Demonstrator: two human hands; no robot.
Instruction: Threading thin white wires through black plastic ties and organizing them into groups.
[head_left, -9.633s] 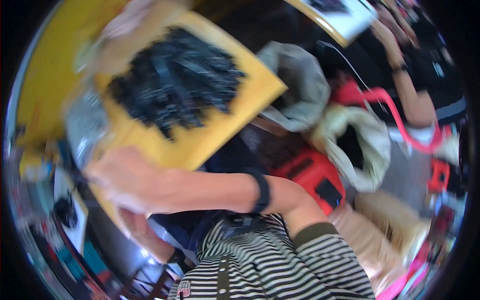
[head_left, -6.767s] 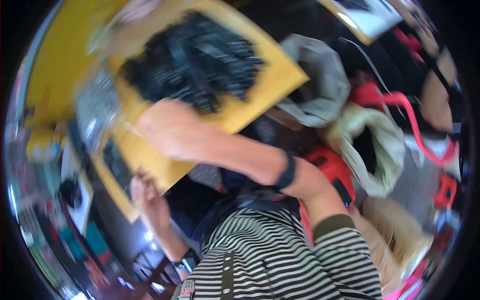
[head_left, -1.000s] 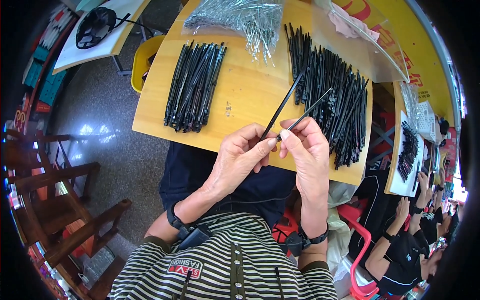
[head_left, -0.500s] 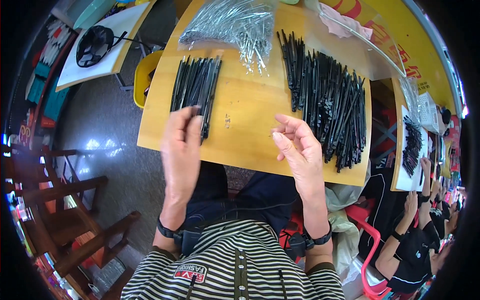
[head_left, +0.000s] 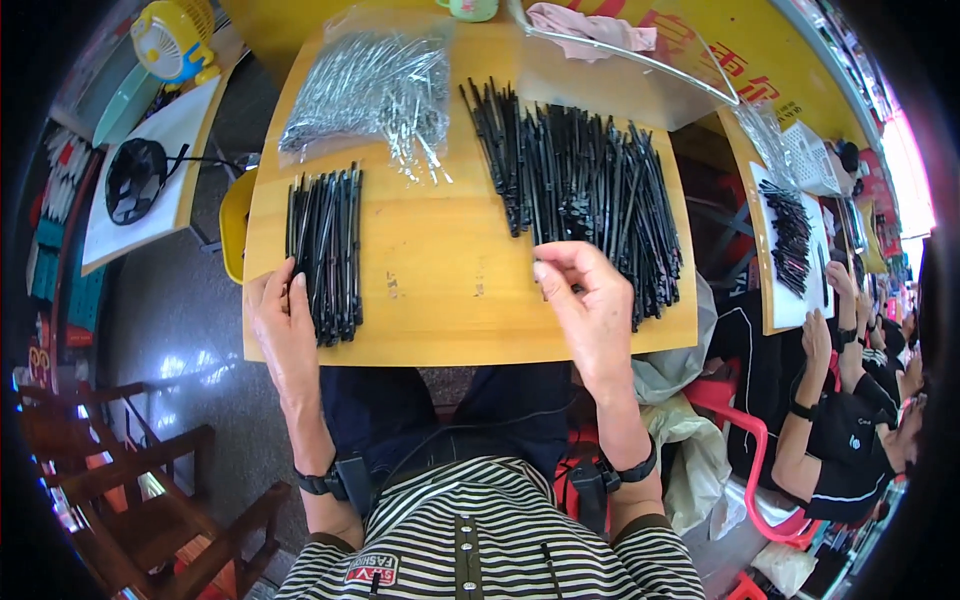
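Thin black sticks lie in a neat left bundle and a larger, more jumbled right pile on a wooden table. My left hand rests along the near left side of the left bundle. Its fingers are loosely bent and slightly apart, and nothing shows in them. At the near left edge of the right pile, my right hand has thumb and forefinger pinched by the end of a stick. Whether that stick is between the fingertips is hard to make out. Behind the left bundle sits a clear bag of thin silvery pieces, some spilling out.
A clear plastic sheet with a pale rod and a pink cloth lie at the back. A yellow bin stands left, below a toy-shaped fan. Co-workers sit at right beside a table with black sticks.
My view has shifted, so the table sits further left. My left hand has gone from over the left bundle to its side. My right hand has reached the right pile and its fingers have closed.
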